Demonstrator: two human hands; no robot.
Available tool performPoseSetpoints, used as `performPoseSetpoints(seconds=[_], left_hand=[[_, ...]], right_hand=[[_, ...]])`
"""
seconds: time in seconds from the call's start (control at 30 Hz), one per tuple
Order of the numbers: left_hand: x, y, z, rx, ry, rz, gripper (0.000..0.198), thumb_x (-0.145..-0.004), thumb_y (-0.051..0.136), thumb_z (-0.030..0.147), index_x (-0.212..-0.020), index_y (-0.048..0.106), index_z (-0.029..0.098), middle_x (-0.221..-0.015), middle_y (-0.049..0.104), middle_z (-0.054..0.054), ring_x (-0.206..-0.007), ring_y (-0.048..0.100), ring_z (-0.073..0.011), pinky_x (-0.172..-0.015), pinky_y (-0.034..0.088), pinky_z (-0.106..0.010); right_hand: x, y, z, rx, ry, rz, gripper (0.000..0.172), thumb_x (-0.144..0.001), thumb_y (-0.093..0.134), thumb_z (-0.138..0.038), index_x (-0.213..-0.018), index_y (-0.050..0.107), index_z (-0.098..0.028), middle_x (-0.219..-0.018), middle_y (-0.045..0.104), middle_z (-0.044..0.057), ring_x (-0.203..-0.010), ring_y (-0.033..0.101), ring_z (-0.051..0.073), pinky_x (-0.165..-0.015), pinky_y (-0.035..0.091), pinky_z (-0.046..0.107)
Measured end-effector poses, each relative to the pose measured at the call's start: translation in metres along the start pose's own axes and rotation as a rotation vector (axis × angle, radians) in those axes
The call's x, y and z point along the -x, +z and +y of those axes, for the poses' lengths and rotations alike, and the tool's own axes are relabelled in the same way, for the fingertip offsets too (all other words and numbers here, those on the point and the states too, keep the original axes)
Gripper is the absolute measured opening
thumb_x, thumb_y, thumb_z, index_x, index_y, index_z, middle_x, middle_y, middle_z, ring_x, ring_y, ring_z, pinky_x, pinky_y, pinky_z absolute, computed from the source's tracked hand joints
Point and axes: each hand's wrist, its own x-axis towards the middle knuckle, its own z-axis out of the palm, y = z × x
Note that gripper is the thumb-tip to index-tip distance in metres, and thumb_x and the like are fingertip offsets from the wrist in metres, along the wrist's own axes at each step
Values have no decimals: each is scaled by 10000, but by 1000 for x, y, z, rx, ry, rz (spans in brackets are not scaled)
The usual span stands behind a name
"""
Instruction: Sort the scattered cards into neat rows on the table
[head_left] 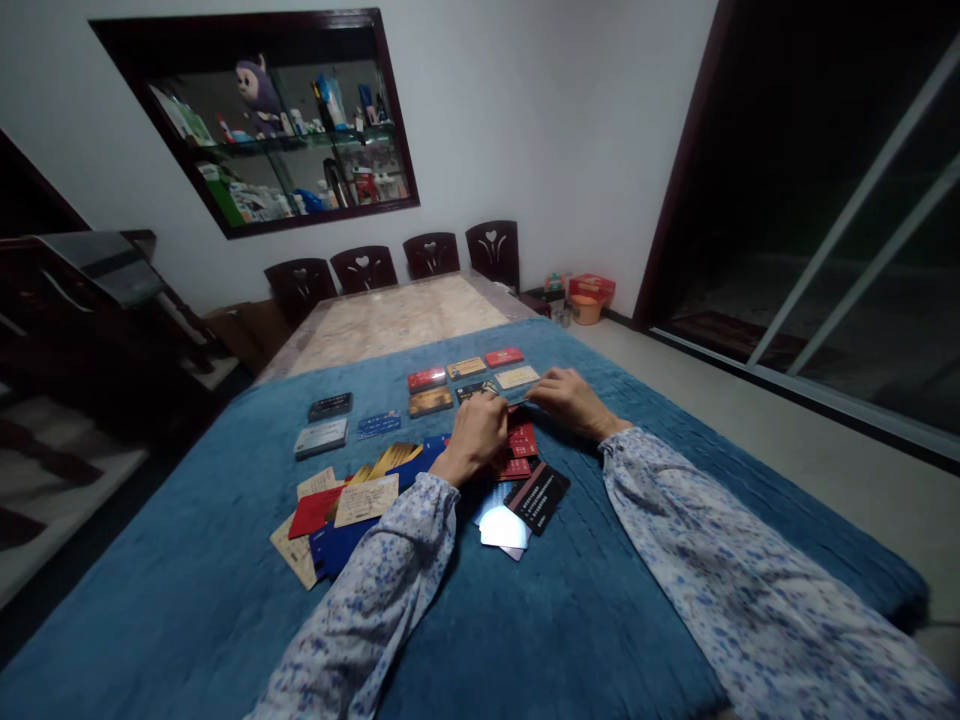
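Note:
Both my arms in flowered sleeves reach over a blue cloth point(585, 620) strewn with plastic cards. My left hand point(477, 437) is curled, fingers closed over a pile of red cards point(521, 440). My right hand point(571, 400) lies just right of it, fingers pinched together at the pile's far edge beside a dark card; what either hand grips is too small to make out. Beyond the hands, cards lie in neat rows: a red card point(427, 379), a tan card point(466, 368), another red card point(504, 356), a pale card point(517, 377). A loose heap of cards point(341, 510) lies near my left forearm.
A black card point(538, 496) and a shiny white card point(502, 527) lie between my forearms. A grey card point(321, 438) and a dark card point(330, 406) sit left. Behind the cloth is a marble table point(390, 320) with several dark chairs point(431, 254). A glass door is at right.

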Motion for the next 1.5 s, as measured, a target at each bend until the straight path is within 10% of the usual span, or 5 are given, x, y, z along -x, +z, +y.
performPoseSetpoints(seconds=[0.9, 1.5], left_hand=[[-5, 9, -26, 153, -92, 152, 329, -885, 505, 92, -1026, 789, 178, -991, 779, -85, -957, 643, -216, -897, 516, -321], [-6, 13, -28, 186, -62, 191, 227, -875, 539, 98, -915, 753, 165, -957, 770, -87, -925, 620, -240, -887, 485, -351]], right_hand=[[-1, 19, -7, -299, 196, -5, 106, -849, 625, -210, -850, 730, -194, -878, 735, 81, -905, 579, 237, -805, 468, 345], [-10, 13, -27, -389, 175, 294, 151, -919, 517, -254, -989, 645, -216, -934, 717, 80, -880, 647, 245, -817, 486, 368]])
